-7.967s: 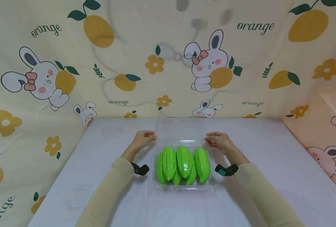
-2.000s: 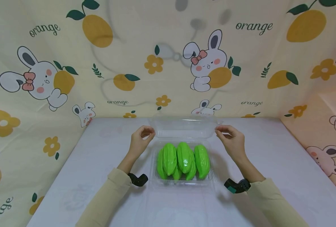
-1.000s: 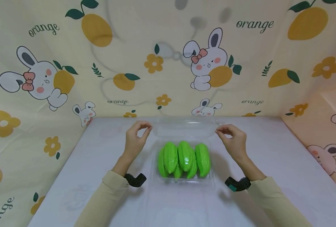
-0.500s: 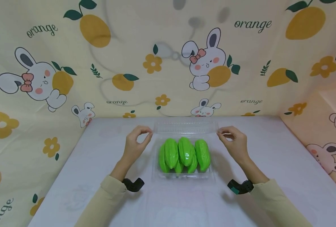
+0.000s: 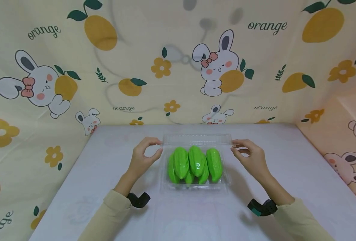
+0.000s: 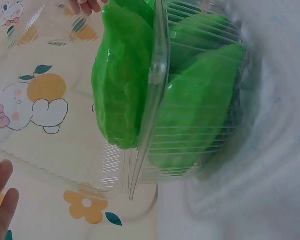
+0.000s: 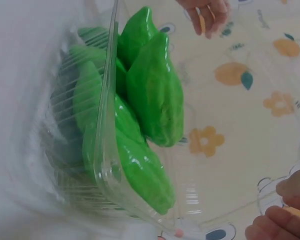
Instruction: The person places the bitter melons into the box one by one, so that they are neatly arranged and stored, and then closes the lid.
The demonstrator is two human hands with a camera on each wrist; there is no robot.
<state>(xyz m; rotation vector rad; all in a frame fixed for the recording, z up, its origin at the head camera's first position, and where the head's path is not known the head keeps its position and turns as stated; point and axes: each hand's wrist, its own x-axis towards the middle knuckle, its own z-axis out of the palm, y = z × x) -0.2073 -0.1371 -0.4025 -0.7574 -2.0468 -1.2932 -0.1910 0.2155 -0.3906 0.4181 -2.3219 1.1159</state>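
A clear plastic clamshell box (image 5: 193, 186) stands on the table with several glossy green ridged fruits (image 5: 196, 160), shaped like star fruit, heaped in its base. Its hinged lid (image 5: 197, 138) is raised at the far side. My left hand (image 5: 143, 154) is at the lid's left edge, thumb and fingers curved but apart, fingertips right by the plastic. At the right edge of the lid is my right hand (image 5: 253, 159), thumb and fingers likewise spaced apart. Both wrist views show the fruits (image 6: 122, 75) rising above the rim and the ribbed box wall (image 7: 107, 130) up close.
The white table (image 5: 105, 144) carries the box near its middle. Behind it hangs a cream cloth (image 5: 178, 93) printed with rabbits and oranges. Black wrist cameras (image 5: 138, 200) sit on both wrists, in front of and beside the box.
The lid lay back earlier and has been lifted to stand more upright. Both hands pinched its edges half a second ago; now thumbs and fingers have parted. The box has slid slightly away.
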